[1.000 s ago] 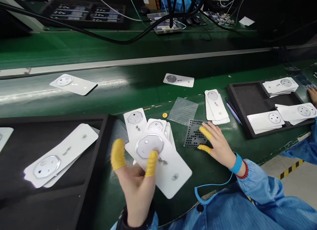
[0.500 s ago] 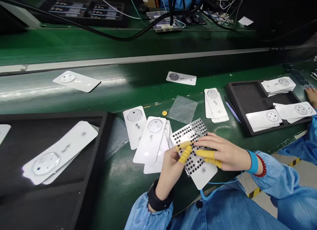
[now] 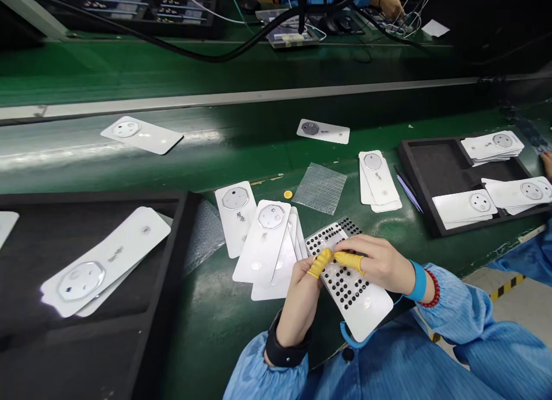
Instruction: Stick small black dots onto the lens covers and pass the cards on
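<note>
My left hand (image 3: 301, 299) and my right hand (image 3: 379, 264), both with yellow finger cots, meet over a long white card (image 3: 366, 311). A clear sheet with rows of black dots (image 3: 345, 276) lies on that card. My left thumb presses on the sheet's edge, with the fingers under the card. My right fingertips rest on top of the sheet. Left of my hands, several white cards (image 3: 263, 245) lie fanned on the green bench, partly overlapping. Another white card (image 3: 235, 216) lies beside them.
A black foam tray (image 3: 86, 354) holding white cards stands at left, and another (image 3: 431, 181) holds card stacks at right. Bubble wrap (image 3: 319, 188) and a yellow round sticker (image 3: 288, 194) lie ahead. A co-worker's hand (image 3: 390, 3) shows beyond the cables.
My left hand has moved right from the fanned cards to the card. The dotted sheet has gone from the bench onto that card, and my hands have drawn closer together.
</note>
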`<state>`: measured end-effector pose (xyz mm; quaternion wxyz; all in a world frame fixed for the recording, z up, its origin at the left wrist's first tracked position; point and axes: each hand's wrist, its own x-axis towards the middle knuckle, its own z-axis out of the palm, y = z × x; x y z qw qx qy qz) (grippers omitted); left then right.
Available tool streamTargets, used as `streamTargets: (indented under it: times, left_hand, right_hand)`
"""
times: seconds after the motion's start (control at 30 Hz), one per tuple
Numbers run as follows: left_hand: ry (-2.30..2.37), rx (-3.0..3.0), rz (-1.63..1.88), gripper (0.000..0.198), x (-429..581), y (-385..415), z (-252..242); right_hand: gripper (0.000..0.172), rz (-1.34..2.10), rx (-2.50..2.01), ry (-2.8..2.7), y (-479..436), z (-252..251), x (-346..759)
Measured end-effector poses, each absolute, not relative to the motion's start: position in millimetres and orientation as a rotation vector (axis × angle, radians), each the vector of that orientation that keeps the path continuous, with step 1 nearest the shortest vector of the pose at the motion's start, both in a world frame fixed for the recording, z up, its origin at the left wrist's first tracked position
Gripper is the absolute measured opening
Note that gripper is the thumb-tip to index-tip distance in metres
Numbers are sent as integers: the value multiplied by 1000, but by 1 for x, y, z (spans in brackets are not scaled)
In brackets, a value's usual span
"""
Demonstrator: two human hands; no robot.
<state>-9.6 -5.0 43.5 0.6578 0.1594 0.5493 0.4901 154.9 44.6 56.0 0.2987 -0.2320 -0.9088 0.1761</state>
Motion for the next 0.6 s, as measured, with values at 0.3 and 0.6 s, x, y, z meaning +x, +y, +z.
streamTargets:
  times: [0.3, 0.6]
  left_hand:
    - [1347, 319, 1136, 26, -8, -3, 26]
    - [1411, 607, 1102, 37, -26, 7, 20]
  right_hand:
    - [26, -20, -635, -2701, 51, 50, 147]
    - [20, 267, -788, -2751, 60, 10, 175]
